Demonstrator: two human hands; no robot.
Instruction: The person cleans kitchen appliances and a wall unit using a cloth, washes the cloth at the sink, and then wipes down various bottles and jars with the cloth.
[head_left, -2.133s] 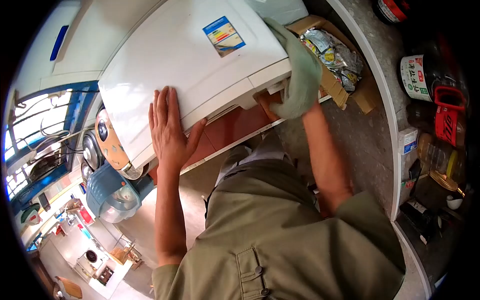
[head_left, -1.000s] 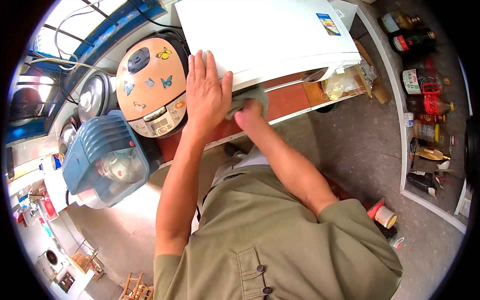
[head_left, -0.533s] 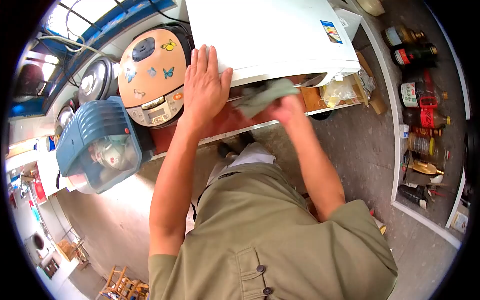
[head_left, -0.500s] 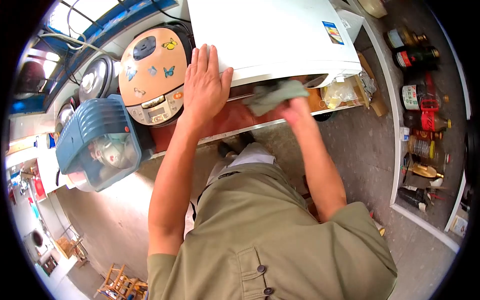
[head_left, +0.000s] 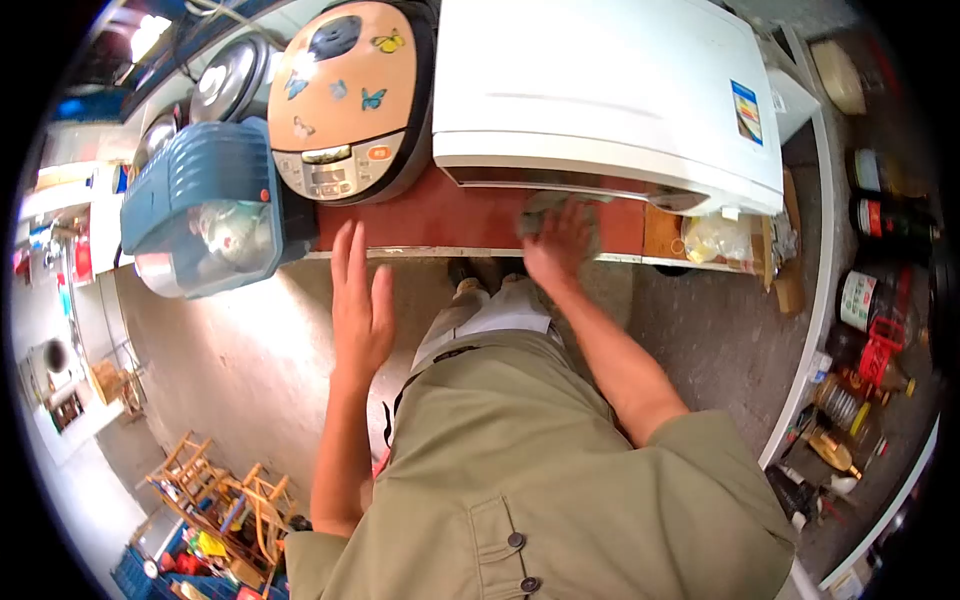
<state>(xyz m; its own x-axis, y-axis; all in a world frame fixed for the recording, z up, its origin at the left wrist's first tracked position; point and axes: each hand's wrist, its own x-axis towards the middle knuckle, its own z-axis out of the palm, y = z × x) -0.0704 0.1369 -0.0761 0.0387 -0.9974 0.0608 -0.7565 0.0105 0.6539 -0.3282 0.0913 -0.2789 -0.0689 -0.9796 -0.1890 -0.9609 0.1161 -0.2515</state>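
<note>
My right hand (head_left: 558, 245) is on a grey-green cloth (head_left: 545, 203), its fingers over the fabric. The cloth lies against the red counter top (head_left: 430, 215), just in front of a white box-shaped appliance (head_left: 600, 80) that looks like a microwave oven. Part of the cloth is hidden by the fingers. My left hand (head_left: 362, 305) is held in the air off the counter's front edge, fingers stretched out and thumb apart, with nothing in it. Nearest to it is the rice cooker (head_left: 345, 110), peach-lidded with butterfly stickers.
Left of the cooker stands a blue-grey bin with a clear front (head_left: 205, 200), dishes inside. Crumpled clear plastic (head_left: 715, 238) sits at the counter's right end. Several bottles (head_left: 860, 300) line the right side. A wooden chair (head_left: 225, 500) stands at lower left.
My left hand has come off the white appliance's front corner and moved back toward me. My right hand and the cloth have shifted left along the counter. The view has shifted.
</note>
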